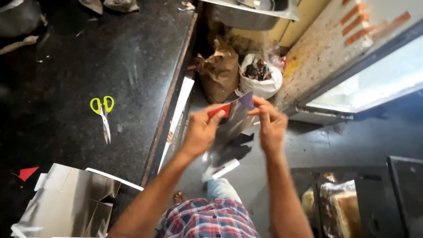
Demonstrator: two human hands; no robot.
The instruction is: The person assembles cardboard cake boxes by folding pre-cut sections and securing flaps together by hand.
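I pinched a shiny silver sheet with a red piece between my left hand and right hand. Work looked midway: cut silver card lay at eight o'clock, scissors at nine on the black counter, unused.

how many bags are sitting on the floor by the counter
2. A brown paper bag stands on the floor against the end of the dark counter; a white bag sits beside it, nearer the wall. The hands' sheet may hide others.
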